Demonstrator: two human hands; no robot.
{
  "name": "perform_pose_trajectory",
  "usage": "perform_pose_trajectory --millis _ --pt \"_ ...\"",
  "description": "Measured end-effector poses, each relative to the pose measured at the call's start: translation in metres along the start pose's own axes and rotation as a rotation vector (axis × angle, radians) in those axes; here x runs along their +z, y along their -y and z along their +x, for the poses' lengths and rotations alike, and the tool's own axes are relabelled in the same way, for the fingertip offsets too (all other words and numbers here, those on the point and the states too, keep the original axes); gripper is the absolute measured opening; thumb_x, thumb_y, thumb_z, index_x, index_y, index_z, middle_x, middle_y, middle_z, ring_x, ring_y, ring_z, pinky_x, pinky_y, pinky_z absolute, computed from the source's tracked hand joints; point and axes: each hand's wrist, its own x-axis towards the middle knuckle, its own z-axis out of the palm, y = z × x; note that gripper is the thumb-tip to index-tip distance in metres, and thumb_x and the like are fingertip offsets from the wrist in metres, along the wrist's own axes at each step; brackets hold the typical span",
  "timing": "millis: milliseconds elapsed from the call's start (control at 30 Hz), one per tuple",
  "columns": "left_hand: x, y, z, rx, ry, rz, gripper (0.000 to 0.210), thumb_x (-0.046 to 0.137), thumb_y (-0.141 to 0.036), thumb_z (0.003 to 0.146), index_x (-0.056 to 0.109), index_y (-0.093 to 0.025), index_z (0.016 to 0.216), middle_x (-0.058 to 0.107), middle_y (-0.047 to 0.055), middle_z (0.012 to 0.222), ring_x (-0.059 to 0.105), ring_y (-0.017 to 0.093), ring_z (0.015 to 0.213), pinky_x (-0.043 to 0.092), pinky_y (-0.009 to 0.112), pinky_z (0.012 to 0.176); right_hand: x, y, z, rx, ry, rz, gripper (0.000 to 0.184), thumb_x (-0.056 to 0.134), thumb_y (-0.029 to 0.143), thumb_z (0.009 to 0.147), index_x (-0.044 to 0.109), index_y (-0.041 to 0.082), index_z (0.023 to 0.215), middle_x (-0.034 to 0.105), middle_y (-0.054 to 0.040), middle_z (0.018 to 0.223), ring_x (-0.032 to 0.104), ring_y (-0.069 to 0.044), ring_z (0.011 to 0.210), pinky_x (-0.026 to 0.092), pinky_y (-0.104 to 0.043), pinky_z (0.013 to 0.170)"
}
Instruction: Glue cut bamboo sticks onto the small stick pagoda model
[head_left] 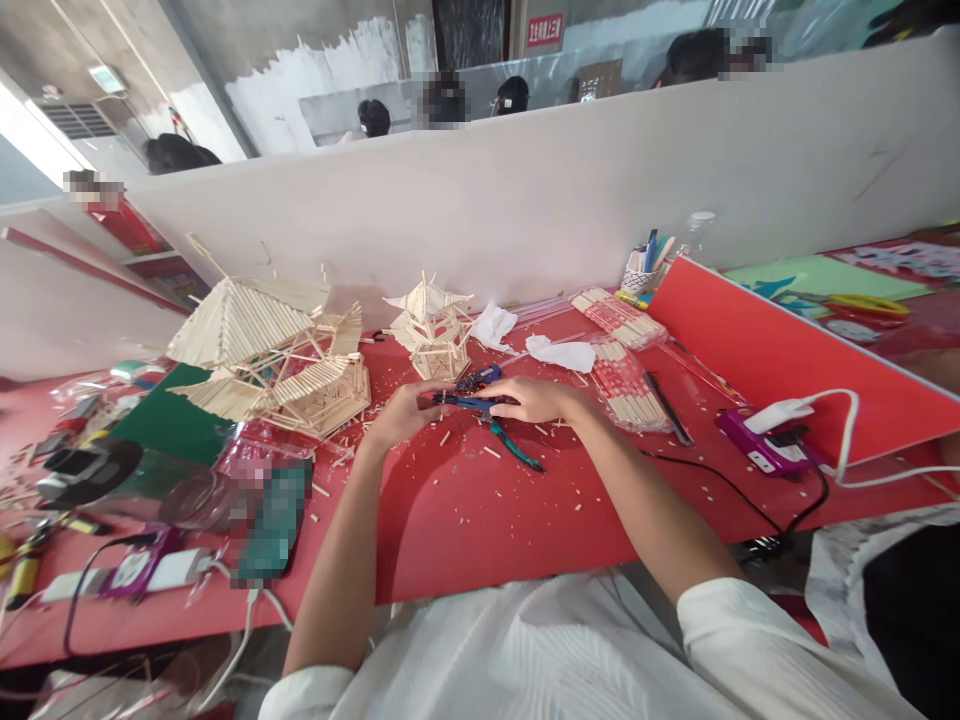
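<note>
My left hand (405, 414) is closed, its fingertips pinched at the left end of a slim dark-blue tool (469, 402); any small piece between them is too small to make out. The fingers of my right hand (531, 398) close over the right end of that blue tool. Just below lies a curved teal plier handle (517, 448), partly covered near my right hand. Behind my hands is another blue object (480, 378), its kind unclear. A small wooden-stick pavilion model (431, 325) stands beyond them, and a larger stick pavilion (262, 350) to the left.
Wood bits litter the red table (465, 530). Packs of sticks (626, 385), white tissues (562, 353) and a pen cup (640, 275) lie right of the models. A red board (795, 370), purple power strip (765, 445), phone (274, 525) and clear jar (180, 495) flank my arms.
</note>
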Motion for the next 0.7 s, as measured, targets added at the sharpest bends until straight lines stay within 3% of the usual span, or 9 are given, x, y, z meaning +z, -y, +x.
perform_pose_trajectory --millis 133,367,700 --pt "-0.0002 0.0002 -0.0001 -0.01 0.023 -0.007 0.049 0.077 -0.041 0.08 0.073 -0.017 0.122 0.073 0.013 0.126 0.072 0.023 0.098 0.059 0.034 0.086 0.0005 0.0003 0.0004 0.002 -0.004 -0.011 0.045 0.054 0.033 0.1 0.061 0.025 0.143 0.066 -0.0092 0.141 0.066 -0.026 0.123 0.051 -0.039 0.101" --pt "-0.0008 0.004 0.0012 0.023 0.021 -0.006 0.05 0.078 -0.045 0.08 0.073 -0.017 0.121 0.071 0.014 0.129 0.069 0.028 0.113 0.057 0.037 0.095 -0.0002 0.0009 0.0 -0.011 0.008 -0.001 0.046 0.053 0.032 0.1 0.06 0.025 0.145 0.065 -0.0088 0.142 0.066 -0.025 0.123 0.05 -0.039 0.103" --pt "-0.0002 0.0003 0.0008 0.01 0.017 0.016 0.049 0.077 -0.046 0.079 0.074 -0.018 0.118 0.072 0.012 0.127 0.07 0.027 0.11 0.058 0.037 0.094 0.0015 0.0017 0.0006 -0.017 -0.023 -0.041 0.044 0.055 0.031 0.099 0.062 0.027 0.143 0.067 -0.008 0.14 0.067 -0.026 0.12 0.052 -0.039 0.099"
